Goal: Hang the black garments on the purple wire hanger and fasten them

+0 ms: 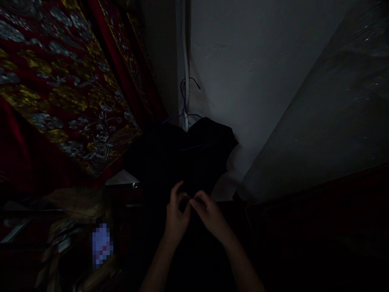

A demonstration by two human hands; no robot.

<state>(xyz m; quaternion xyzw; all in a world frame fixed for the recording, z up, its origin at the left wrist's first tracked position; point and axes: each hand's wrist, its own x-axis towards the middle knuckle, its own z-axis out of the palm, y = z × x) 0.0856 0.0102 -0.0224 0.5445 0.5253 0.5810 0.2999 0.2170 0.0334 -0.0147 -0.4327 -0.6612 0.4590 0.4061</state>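
The scene is very dark. A black garment [182, 156] hangs on a purple wire hanger [184, 106] against a pale wall. My left hand [176, 215] and my right hand [209, 213] meet in front of the garment's lower part, fingertips pinched together on its dark cloth. What exactly the fingers grip is lost in the dark.
Red cloth with gold and silver embroidery [67, 89] hangs at the left. A large grey sheet or bag [328, 121] leans at the right. Cluttered items and a small bright blurred patch [101, 243] lie at lower left. A white strip [185, 61] runs down the wall.
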